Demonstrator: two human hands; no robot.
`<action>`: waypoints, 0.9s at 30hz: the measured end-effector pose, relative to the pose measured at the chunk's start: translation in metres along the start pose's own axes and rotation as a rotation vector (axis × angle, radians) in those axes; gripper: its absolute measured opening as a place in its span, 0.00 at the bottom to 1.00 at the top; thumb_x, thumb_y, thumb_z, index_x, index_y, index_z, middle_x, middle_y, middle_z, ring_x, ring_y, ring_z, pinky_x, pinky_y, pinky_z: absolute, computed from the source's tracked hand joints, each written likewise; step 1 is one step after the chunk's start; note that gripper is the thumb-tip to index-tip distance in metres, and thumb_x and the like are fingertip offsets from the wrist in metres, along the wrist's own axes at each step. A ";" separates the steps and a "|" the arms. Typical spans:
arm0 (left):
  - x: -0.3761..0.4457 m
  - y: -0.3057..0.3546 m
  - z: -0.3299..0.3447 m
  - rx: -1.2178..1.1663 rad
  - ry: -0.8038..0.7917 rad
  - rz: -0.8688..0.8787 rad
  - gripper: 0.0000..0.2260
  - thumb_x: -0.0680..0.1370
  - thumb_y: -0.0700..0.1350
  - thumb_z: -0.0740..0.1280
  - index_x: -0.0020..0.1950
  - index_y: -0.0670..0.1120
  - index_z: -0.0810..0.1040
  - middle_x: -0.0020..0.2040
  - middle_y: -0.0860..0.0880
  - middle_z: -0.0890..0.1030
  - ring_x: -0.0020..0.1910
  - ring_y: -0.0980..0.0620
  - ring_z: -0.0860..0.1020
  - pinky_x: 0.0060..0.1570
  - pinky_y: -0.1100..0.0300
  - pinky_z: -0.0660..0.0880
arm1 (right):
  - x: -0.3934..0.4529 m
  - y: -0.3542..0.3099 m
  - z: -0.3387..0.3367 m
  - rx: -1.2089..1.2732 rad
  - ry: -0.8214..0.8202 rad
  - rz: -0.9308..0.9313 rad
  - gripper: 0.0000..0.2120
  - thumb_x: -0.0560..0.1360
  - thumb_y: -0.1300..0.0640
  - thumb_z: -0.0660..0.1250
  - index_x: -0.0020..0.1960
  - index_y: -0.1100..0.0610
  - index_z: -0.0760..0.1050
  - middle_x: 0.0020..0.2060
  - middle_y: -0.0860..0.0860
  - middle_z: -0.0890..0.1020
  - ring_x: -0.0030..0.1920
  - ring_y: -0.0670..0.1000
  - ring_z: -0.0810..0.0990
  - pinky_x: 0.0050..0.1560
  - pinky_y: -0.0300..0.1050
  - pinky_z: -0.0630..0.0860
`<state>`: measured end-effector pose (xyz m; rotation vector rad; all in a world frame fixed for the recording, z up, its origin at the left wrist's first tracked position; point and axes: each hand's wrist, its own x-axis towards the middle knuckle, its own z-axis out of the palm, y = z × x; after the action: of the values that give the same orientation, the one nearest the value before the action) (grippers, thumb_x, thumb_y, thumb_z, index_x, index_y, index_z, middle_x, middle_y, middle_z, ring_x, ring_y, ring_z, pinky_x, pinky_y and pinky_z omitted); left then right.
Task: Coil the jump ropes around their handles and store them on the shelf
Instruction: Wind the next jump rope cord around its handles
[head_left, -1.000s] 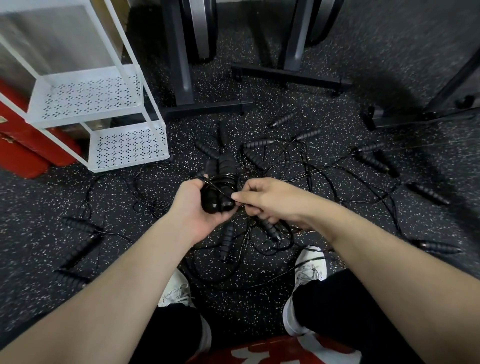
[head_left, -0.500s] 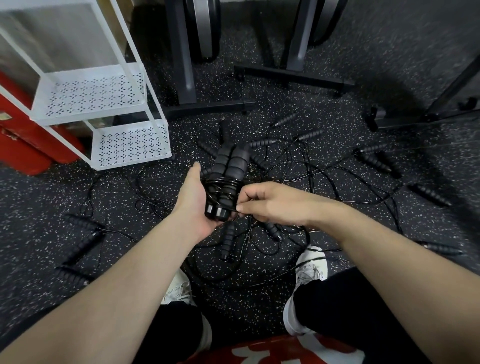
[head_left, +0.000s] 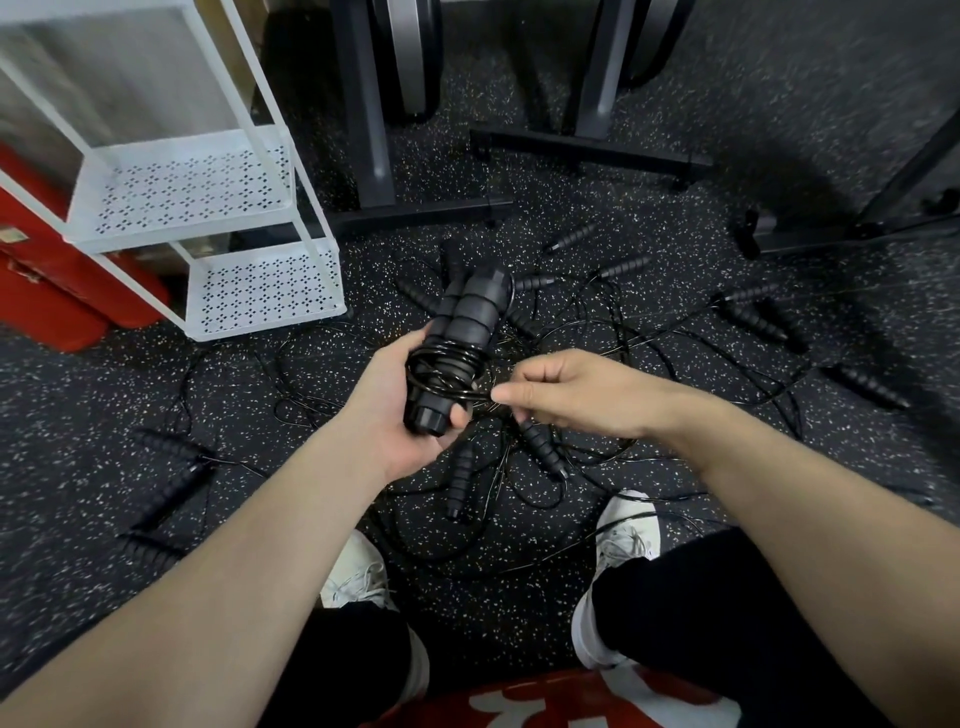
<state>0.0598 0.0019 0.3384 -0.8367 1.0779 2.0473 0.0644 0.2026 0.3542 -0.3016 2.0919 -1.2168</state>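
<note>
My left hand (head_left: 387, 415) grips a pair of black ribbed jump rope handles (head_left: 467, 317) held together and pointing up and away. Black cord (head_left: 441, 371) is coiled in several loops around their lower part. My right hand (head_left: 576, 392) pinches the cord's free end just right of the coil. Several more black jump ropes (head_left: 571, 343) lie tangled on the floor beneath, their handles scattered around. The white wire shelf (head_left: 260, 291) with perforated trays stands at the upper left; its visible trays hold nothing.
Black speckled rubber floor (head_left: 649, 218) all round. Dark gym machine bases (head_left: 415, 213) stand behind the ropes and at the right. Red boxes (head_left: 52, 280) sit behind the shelf. My white shoes (head_left: 623, 540) are planted below, among loose cord.
The handles have tilted up and away and rise higher in my left hand. My right hand has pulled the cord end out to the right of the coil.
</note>
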 end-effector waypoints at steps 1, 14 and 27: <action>-0.001 0.001 -0.001 0.000 -0.017 -0.022 0.16 0.81 0.55 0.63 0.60 0.44 0.81 0.44 0.46 0.80 0.31 0.51 0.72 0.17 0.65 0.70 | -0.001 0.001 -0.002 0.001 -0.016 -0.021 0.13 0.81 0.48 0.65 0.46 0.56 0.79 0.24 0.40 0.70 0.24 0.40 0.65 0.27 0.30 0.62; -0.010 -0.001 0.004 0.545 -0.241 -0.187 0.21 0.85 0.53 0.56 0.68 0.41 0.79 0.61 0.40 0.83 0.39 0.44 0.83 0.27 0.59 0.77 | 0.004 0.027 -0.026 -0.080 0.088 -0.008 0.06 0.65 0.50 0.79 0.33 0.47 0.82 0.33 0.35 0.84 0.37 0.33 0.80 0.48 0.34 0.74; -0.011 -0.009 0.005 0.985 -0.224 -0.041 0.08 0.82 0.58 0.65 0.57 0.59 0.81 0.55 0.44 0.86 0.49 0.42 0.85 0.50 0.41 0.82 | 0.013 0.032 -0.031 -0.281 0.141 0.106 0.14 0.69 0.47 0.79 0.35 0.56 0.81 0.30 0.54 0.78 0.31 0.46 0.72 0.36 0.42 0.69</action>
<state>0.0721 0.0066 0.3456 -0.1131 1.6640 1.2542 0.0388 0.2345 0.3317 -0.2329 2.3730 -0.9045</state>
